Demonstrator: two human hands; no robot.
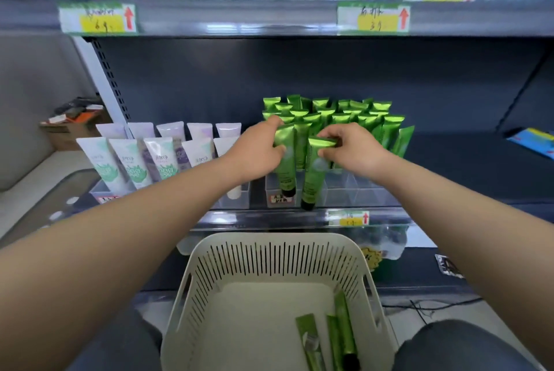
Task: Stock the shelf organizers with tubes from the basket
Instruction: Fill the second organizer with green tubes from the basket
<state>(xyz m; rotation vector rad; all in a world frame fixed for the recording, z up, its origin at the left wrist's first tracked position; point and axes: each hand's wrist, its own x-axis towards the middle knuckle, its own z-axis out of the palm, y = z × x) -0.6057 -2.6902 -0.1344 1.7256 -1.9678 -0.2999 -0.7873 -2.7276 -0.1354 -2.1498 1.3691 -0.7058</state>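
1. Our left hand (257, 150): the fingers curl round the upper part of a glossy green plastic tube with a black cap (285, 160). The tube is held upright, cap down, at the front of the clear acrylic shelf organizer (353, 187).
2. Our right hand (355, 150): it pinches the crimped end of a second green tube (314, 174), just at three o'clock of the first. The cap hangs low against the organizer's front wall; we cannot tell whether it is inside.
3. Standing stock of green tubes (344, 117): crimps up, packed in the organizer at twelve o'clock of both hands.
4. Cream slotted plastic basket (269, 239): it sits at six o'clock of the organizer, between our knees. The remaining green tubes (344, 334) lie in its five o'clock corner.
5. Pale white and lilac tubes (135, 160): they stand in rows at nine o'clock of the left hand.
6. Yellow-and-green price tag (349, 218): it sits on the shelf edge, at six o'clock of the right hand.
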